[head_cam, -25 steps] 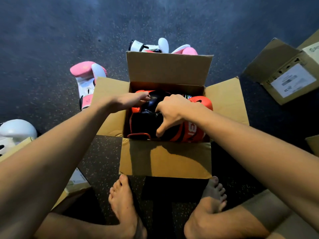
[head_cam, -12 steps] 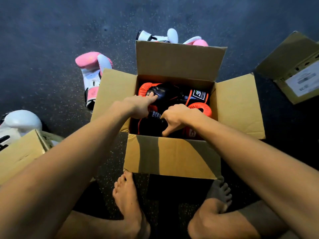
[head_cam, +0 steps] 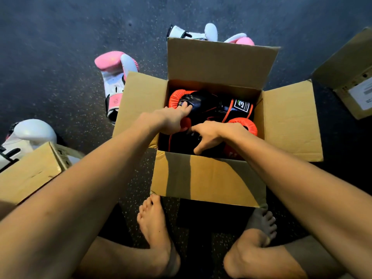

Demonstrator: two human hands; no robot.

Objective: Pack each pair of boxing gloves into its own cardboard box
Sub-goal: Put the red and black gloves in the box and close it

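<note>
An open cardboard box stands on the floor between my feet, its flaps spread. Inside lies a pair of black and orange boxing gloves, packed side by side. My left hand reaches in from the left, one digit straight on the black padding and the others curled on an orange part. My right hand grips the near glove from above, thumb toward me. The lower parts of the gloves are hidden by my hands and the box wall.
A pink and white glove lies left of the box, and more white and pink gloves lie behind it. A white glove sits at far left by another carton. A labelled carton lies at right. My bare feet are near the box.
Both hands have stayed on the black and orange gloves and shifted slightly in the box. More of the far glove's cuff and label shows now.
</note>
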